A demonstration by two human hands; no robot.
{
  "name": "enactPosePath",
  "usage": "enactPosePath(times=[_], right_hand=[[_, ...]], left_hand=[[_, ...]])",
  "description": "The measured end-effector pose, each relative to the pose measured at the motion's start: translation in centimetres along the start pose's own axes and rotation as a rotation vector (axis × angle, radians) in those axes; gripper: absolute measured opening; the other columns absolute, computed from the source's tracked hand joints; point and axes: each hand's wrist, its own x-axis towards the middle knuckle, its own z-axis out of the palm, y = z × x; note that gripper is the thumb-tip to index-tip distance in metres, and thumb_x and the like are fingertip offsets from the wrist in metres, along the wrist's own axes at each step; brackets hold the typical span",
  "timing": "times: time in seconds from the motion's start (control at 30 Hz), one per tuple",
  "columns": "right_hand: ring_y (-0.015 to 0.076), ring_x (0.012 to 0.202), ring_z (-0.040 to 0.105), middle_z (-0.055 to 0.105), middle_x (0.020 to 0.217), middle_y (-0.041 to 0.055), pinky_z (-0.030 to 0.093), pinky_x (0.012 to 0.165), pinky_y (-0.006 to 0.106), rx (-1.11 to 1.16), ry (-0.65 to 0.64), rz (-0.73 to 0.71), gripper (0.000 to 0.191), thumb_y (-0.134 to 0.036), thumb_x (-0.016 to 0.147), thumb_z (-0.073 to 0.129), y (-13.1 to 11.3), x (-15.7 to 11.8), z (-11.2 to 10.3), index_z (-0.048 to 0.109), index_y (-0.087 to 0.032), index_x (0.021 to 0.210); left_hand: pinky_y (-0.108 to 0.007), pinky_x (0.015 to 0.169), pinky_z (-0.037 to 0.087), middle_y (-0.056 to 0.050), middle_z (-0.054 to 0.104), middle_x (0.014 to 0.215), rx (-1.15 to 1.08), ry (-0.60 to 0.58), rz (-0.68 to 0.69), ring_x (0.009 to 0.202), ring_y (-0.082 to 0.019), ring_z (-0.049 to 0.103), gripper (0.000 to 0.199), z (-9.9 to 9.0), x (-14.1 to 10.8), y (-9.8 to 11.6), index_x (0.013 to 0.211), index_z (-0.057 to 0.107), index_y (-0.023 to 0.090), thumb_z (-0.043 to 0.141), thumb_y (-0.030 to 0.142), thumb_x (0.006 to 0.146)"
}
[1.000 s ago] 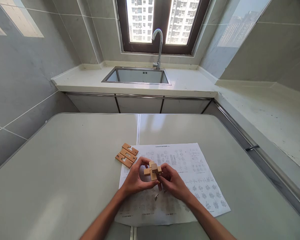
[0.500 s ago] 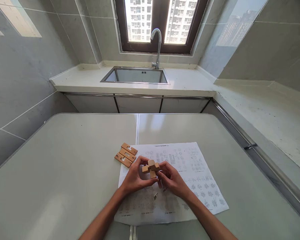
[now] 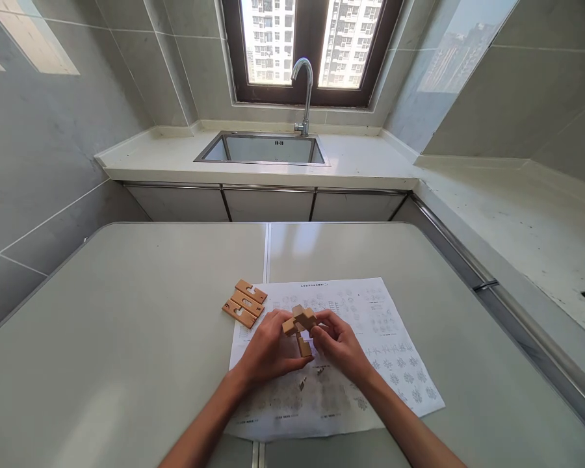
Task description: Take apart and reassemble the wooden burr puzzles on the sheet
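Observation:
A small light-brown wooden block puzzle (image 3: 302, 320) made of interlocked pieces is held over the printed paper, between my two hands. My left hand (image 3: 268, 351) grips it from the left, with the thumb below at the lower block. On the right side, my right hand (image 3: 338, 344) pinches the puzzle with thumb and fingertips. Three flat wooden pieces with cut-outs (image 3: 244, 303) lie side by side on the table, just left of the paper's upper left corner. Under the hands lies the creased sheet of printed diagrams (image 3: 394, 351).
The pale table (image 3: 127, 312) has a seam down its middle. Beyond it stands a white counter (image 3: 361, 156) with a sink (image 3: 263, 148) and a curved faucet (image 3: 306, 91) below a window. Another counter (image 3: 526, 214) runs along the right, edged by a metal rail.
The puzzle has turned and tilted between my hands. Its lower block now stands farther from the upper ones, with a gap showing. My right hand has shifted slightly up and to the right.

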Motion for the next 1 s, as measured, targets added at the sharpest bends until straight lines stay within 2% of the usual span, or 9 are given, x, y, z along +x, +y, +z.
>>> enactPosePath(times=[0.1, 0.17, 0.3, 0.4, 0.57, 0.67, 0.9, 1.0], right_hand=[[0.0079, 0.054, 0.044, 0.058, 0.083, -0.0018, 0.033, 0.05, 0.024, 0.048, 0.071, 0.004, 0.034, -0.051, 0.096, 0.072, -0.17, 0.18, -0.17, 0.061, -0.021, 0.108], [0.0074, 0.052, 0.041, 0.058, 0.082, -0.0021, 0.031, 0.048, 0.023, 0.07, 0.109, 0.009, 0.035, -0.052, 0.096, 0.071, -0.16, 0.31, -0.3, 0.06, -0.021, 0.106], [0.0067, 0.049, 0.039, 0.057, 0.08, -0.0033, 0.029, 0.046, 0.023, 0.103, 0.147, 0.012, 0.035, -0.052, 0.095, 0.072, -0.06, 0.43, -0.38, 0.057, -0.022, 0.103], [0.0076, 0.051, 0.042, 0.057, 0.08, -0.0035, 0.031, 0.047, 0.023, 0.095, 0.145, 0.028, 0.034, -0.051, 0.094, 0.074, 0.0, 0.37, -0.3, 0.056, -0.023, 0.102], [0.008, 0.052, 0.045, 0.058, 0.08, -0.0035, 0.032, 0.048, 0.023, 0.086, 0.124, 0.026, 0.034, -0.05, 0.094, 0.075, 0.13, 0.27, -0.24, 0.057, -0.023, 0.106], [0.0082, 0.054, 0.046, 0.059, 0.082, -0.0029, 0.033, 0.048, 0.023, 0.084, 0.113, 0.023, 0.034, -0.049, 0.094, 0.075, 0.0, 0.21, -0.19, 0.058, -0.023, 0.107], [0.0096, 0.057, 0.048, 0.06, 0.086, -0.0009, 0.035, 0.05, 0.024, 0.054, 0.079, 0.03, 0.033, -0.05, 0.094, 0.075, -0.44, 0.06, 0.09, 0.059, -0.023, 0.106], [0.0093, 0.057, 0.047, 0.06, 0.086, -0.0009, 0.035, 0.051, 0.024, 0.047, 0.028, 0.027, 0.031, -0.049, 0.095, 0.074, -0.36, 0.05, 0.07, 0.061, -0.023, 0.106]], left_hand=[[-0.052, 0.106, 0.05, -0.013, 0.064, 0.131, 0.176, 0.041, 0.119, 0.125, -0.036, 0.059, 0.067, 0.35, -0.05, -0.2, 0.128, 0.055, 0.024, 0.09, 0.032, 0.071], [-0.057, 0.112, 0.046, -0.014, 0.06, 0.138, 0.26, 0.058, 0.131, 0.132, -0.038, 0.054, 0.073, 0.5, -0.09, -0.35, 0.134, 0.053, 0.024, 0.09, 0.034, 0.071], [-0.059, 0.116, 0.042, -0.014, 0.056, 0.144, 0.368, 0.081, 0.103, 0.14, -0.04, 0.046, 0.061, 0.65, -0.2, -0.67, 0.127, 0.058, 0.024, 0.087, 0.037, 0.075], [-0.059, 0.117, 0.04, -0.015, 0.055, 0.147, 0.404, 0.103, 0.084, 0.142, -0.04, 0.043, 0.058, 0.69, -0.25, -0.9, 0.127, 0.058, 0.023, 0.085, 0.04, 0.079], [-0.058, 0.117, 0.038, -0.016, 0.055, 0.146, 0.401, 0.107, 0.081, 0.141, -0.04, 0.043, 0.071, 0.6, -0.18, -0.93, 0.141, 0.051, 0.022, 0.082, 0.051, 0.084], [-0.057, 0.116, 0.039, -0.017, 0.055, 0.144, 0.37, 0.125, 0.093, 0.139, -0.039, 0.046, 0.071, 0.44, -0.1, -0.64, 0.142, 0.047, 0.021, 0.079, 0.053, 0.087], [-0.052, 0.114, 0.043, -0.016, 0.054, 0.144, 0.281, 0.264, 0.079, 0.136, -0.033, 0.051, 0.064, 0.31, -0.11, -0.54, 0.153, 0.034, 0.024, 0.067, 0.034, 0.1], [-0.05, 0.113, 0.044, -0.015, 0.058, 0.142, 0.279, 0.283, 0.098, 0.135, -0.031, 0.052, 0.06, 0.29, -0.05, -0.77, 0.155, 0.035, 0.025, 0.063, 0.029, 0.102]])
